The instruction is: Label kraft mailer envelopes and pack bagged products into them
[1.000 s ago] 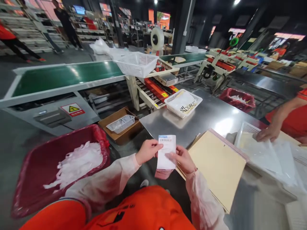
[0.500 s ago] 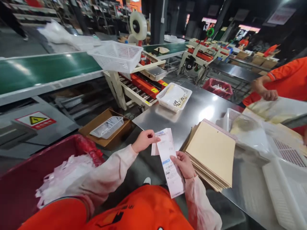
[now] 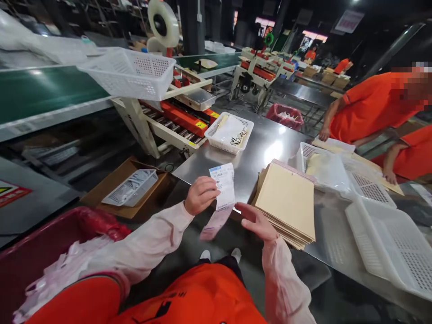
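My left hand (image 3: 200,194) pinches a white printed label (image 3: 223,185) upright over the near edge of the steel table (image 3: 266,148). A pinkish backing strip (image 3: 213,225) hangs down from the label below my fingers. My right hand (image 3: 257,220) is just right of the strip, fingers spread, holding nothing that I can see. Right beside that hand lies a stack of tan envelopes (image 3: 286,202) on the table.
A white basket with writing (image 3: 230,133) sits at the table's far end; more white baskets (image 3: 388,238) and clear bags (image 3: 329,168) lie to the right, where two people in orange lean. A red bin (image 3: 43,252) of plastic scraps stands at my left, a cardboard box (image 3: 126,189) on the floor beyond.
My right hand has let go of the long strip and opened. My left hand now holds the label upright with the backing hanging below. The view has swung right.
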The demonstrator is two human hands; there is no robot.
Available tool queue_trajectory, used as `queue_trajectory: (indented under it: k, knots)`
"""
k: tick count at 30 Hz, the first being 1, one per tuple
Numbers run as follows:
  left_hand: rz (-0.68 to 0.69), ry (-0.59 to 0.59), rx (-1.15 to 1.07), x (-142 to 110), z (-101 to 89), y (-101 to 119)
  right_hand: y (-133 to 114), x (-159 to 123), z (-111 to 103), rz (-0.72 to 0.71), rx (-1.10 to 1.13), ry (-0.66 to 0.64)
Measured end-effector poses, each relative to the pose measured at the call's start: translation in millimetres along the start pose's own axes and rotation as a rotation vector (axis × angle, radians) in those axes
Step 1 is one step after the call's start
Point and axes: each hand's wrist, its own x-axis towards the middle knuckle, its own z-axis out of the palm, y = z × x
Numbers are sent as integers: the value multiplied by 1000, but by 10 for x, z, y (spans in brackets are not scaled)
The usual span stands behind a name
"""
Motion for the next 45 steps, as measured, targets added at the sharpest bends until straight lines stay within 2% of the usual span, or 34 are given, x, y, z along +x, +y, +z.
queue_trajectory:
  k: [3, 7, 11, 14, 16, 19, 20, 22, 24, 25, 31, 41, 45]
  knots:
    - [40, -47, -97, -11, 40, 115, -185, 192, 114, -40, 239, 135]
    - [-5, -96, -126, -70, 102, 151, -277, 412, 230, -47, 268, 330]
    - [-6, -139, -105, -104, 119, 215, -249, 491, 317, -98, 260, 427]
    - [45, -291, -190, -41, 20, 352, -212, 436, 359, -100, 236, 429]
    - [-73, -336, -277, 48, -91, 438, -192, 347, 377, -62, 198, 356]
    - [-536, -313, -390, 218, -230, 473, -178, 180, 401, -7, 89, 262]
    - [-708, -370, -463, 272, -252, 458, -180, 130, 409, 5, 50, 239]
    - [-999, -588, -695, 351, -250, 410, -195, 50, 422, 21, -20, 194]
    - [-1172, -779, -951, 383, -202, 372, -220, 0, 428, 31, -66, 155]
    - [-1225, -823, -1036, 384, -169, 365, -235, -17, 428, 30, -82, 144]
    - [-1352, -817, -1194, 335, -22, 417, -279, -84, 389, -1, -120, 116]
    - [-1371, -877, -1245, 319, 77, 411, -258, -155, 348, 28, -111, 150]
    - [-1458, -862, -1297, 303, 147, 430, -219, -174, 332, 32, -102, 166]
